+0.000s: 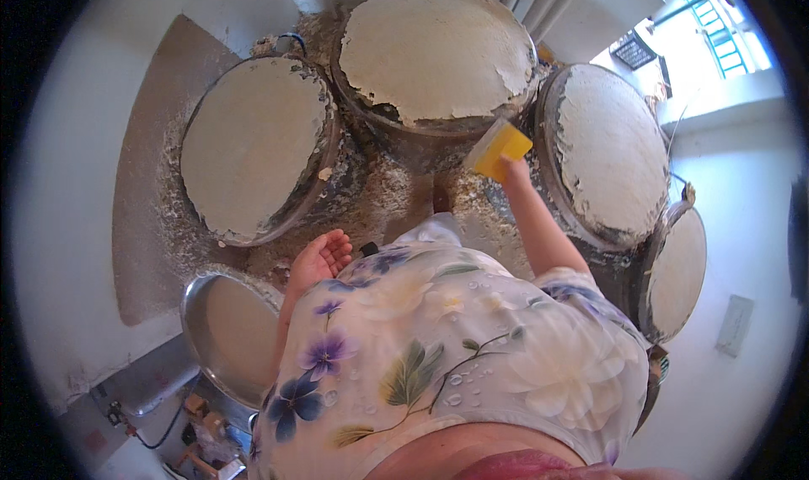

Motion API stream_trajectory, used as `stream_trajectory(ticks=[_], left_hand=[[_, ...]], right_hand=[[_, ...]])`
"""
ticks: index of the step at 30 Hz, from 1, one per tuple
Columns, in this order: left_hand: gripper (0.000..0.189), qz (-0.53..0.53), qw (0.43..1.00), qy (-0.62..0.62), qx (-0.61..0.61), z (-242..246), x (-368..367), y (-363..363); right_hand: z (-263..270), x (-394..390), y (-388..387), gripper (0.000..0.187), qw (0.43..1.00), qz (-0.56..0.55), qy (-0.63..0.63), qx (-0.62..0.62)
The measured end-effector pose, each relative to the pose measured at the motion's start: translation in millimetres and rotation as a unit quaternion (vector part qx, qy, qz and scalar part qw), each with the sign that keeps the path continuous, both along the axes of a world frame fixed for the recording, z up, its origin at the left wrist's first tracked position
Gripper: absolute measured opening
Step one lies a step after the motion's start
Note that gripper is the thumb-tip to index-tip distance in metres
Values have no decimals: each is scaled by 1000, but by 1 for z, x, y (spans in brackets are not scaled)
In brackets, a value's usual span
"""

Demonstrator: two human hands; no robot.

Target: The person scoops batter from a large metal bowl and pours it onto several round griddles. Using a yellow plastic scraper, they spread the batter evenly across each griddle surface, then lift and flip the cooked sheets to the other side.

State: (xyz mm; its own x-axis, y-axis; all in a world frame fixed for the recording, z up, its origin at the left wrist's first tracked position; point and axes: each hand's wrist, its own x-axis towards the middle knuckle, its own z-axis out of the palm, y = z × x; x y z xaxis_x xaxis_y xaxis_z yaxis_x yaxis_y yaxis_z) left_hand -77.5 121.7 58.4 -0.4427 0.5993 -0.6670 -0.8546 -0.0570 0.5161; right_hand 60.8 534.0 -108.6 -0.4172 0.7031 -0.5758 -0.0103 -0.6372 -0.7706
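My right hand (pixel 515 169) is closed around the yellow part of a flat scraper (pixel 504 149) with a pale, see-through edge, held just below the rim of the far round griddle (pixel 436 50). Pale batter or dough coats that griddle, ragged at its near edge. My left hand (pixel 322 255) is empty, palm up with curled fingers, in front of the floral shirt. It is between the left coated griddle (pixel 253 148) and a metal basin (pixel 234 334) of pale liquid.
A third coated griddle (pixel 613 154) stands at the right, and a smaller one (pixel 677 274) lies beyond it. Crusty residue covers the floor around them. A black crate (pixel 634 50) sits near the window; a hose (pixel 167 432) and wood pieces (pixel 212 423) are at lower left.
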Motion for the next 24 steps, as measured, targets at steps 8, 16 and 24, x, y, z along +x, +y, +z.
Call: stream_trajectory(ticks=[8, 16, 24], left_hand=[[33, -13, 1000, -10, -8, 4, 12, 5], [32, -53, 998, -1, -17, 16, 5, 57], [32, -84, 996, 2, -20, 13, -17, 104]], right_hand=[[-31, -109, 1, 30, 982, 39, -140, 121], [46, -141, -87, 33, 777, 418, -255, 396], [113, 13, 38, 15, 693, 225, -335, 598]])
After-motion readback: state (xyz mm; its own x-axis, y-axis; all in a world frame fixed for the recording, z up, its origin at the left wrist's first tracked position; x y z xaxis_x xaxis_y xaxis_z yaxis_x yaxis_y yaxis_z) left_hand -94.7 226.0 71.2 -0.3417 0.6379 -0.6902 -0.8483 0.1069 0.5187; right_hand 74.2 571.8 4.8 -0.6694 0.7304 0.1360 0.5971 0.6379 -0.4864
